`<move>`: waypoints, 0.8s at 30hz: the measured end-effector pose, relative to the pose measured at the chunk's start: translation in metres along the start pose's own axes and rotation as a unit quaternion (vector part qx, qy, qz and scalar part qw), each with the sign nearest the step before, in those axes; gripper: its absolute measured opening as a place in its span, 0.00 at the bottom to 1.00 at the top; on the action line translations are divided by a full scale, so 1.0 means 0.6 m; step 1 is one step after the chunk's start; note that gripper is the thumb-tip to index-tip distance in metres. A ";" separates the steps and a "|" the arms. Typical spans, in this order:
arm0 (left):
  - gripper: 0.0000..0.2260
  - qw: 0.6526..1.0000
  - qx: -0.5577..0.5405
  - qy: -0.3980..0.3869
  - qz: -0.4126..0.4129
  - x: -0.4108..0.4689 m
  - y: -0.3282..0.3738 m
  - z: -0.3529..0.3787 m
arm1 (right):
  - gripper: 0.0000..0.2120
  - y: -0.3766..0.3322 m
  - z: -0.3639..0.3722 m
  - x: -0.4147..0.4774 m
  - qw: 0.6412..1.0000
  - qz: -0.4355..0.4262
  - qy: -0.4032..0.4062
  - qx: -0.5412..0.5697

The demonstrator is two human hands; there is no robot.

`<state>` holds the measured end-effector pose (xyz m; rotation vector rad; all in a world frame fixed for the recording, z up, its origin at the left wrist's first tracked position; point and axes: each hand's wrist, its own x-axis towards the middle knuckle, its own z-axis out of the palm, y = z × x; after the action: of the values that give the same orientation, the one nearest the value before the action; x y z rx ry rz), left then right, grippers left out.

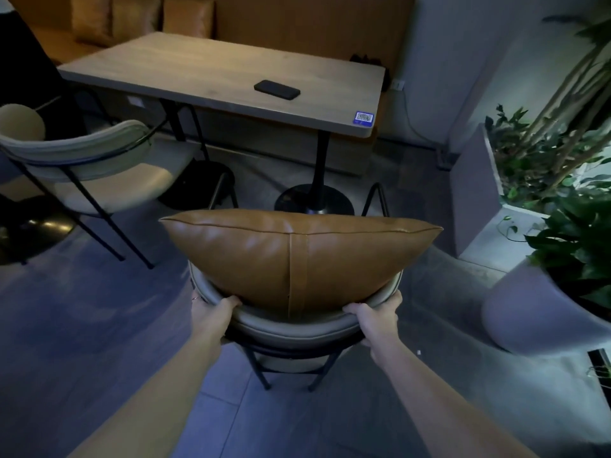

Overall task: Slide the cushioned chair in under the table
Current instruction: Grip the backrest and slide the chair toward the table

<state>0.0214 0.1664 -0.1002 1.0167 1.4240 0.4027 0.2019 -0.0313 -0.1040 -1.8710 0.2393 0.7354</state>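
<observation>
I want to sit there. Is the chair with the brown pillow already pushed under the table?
No, the chair stands out on the floor, short of the table, with both hands gripping its backrest.

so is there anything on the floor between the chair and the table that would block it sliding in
Nothing visible on the floor between them. Both hands, left and right, grip the chair backrest. The one thing ahead is the table pedestal's round black base, near the chair's front legs, which it might meet.

left hand: bare, thin ring on a finger | right hand: bare | forearms: sleeveless
</observation>
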 end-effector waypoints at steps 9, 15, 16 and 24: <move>0.32 1.000 -0.008 -0.014 0.025 0.068 0.047 -0.003 | 0.59 -0.027 0.052 0.021 1.000 -0.004 0.007 0.002; 0.34 0.999 -0.009 -0.017 0.038 0.077 0.059 -0.003 | 0.58 -0.034 0.061 0.030 1.000 0.001 -0.007 0.001; 0.37 0.999 -0.006 -0.016 0.039 0.075 0.059 -0.003 | 0.57 -0.033 0.057 0.029 1.000 0.003 -0.012 0.006; 0.46 1.000 -0.008 -0.009 -0.006 0.043 0.061 -0.001 | 0.58 -0.041 0.052 0.017 0.998 -0.003 0.000 0.070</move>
<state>0.0374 0.2063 -0.0880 0.9968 1.4077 0.3950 0.2103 0.0087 -0.0990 -1.7383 0.2785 0.6982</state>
